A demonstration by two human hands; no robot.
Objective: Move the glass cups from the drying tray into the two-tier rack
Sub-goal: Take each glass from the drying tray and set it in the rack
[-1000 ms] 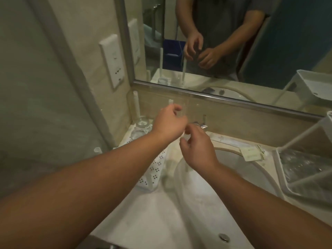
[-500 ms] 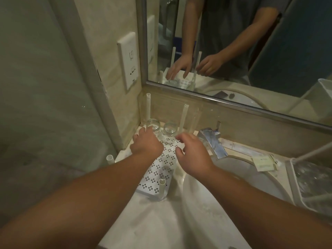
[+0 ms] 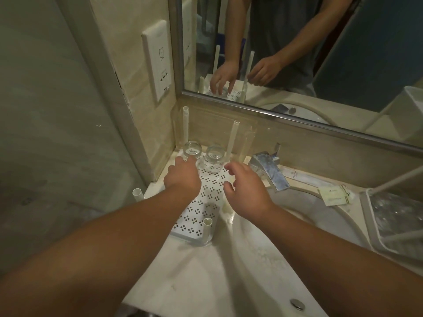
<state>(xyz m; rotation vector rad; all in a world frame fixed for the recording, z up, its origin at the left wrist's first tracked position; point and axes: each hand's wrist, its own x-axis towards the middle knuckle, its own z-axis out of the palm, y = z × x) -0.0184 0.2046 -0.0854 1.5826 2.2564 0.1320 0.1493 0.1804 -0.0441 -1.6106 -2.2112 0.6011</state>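
Note:
Two clear glass cups stand upside down at the far end of a white perforated tray (image 3: pixel 207 208) with four upright posts: a left cup (image 3: pixel 192 150) and a right cup (image 3: pixel 214 157). My left hand (image 3: pixel 183 178) reaches over the tray, fingers apart, with its fingertips touching the near side of the left cup. My right hand (image 3: pixel 246 189) hovers open over the tray's right edge, just short of the right cup and holding nothing. A white rack (image 3: pixel 368 216) with slanted poles stands at the far right, with clear glassware in its lower tier.
A chrome faucet (image 3: pixel 269 171) sits just right of the tray, above the white basin (image 3: pixel 286 243). A paper card (image 3: pixel 334 196) lies on the counter near the rack. The wall, a socket plate (image 3: pixel 158 59) and the mirror (image 3: pixel 297 42) close in the left and back.
A second ago both hands were raised together around a clear cup. Now they are lower and apart over the tray, and two cups stand there instead of one.

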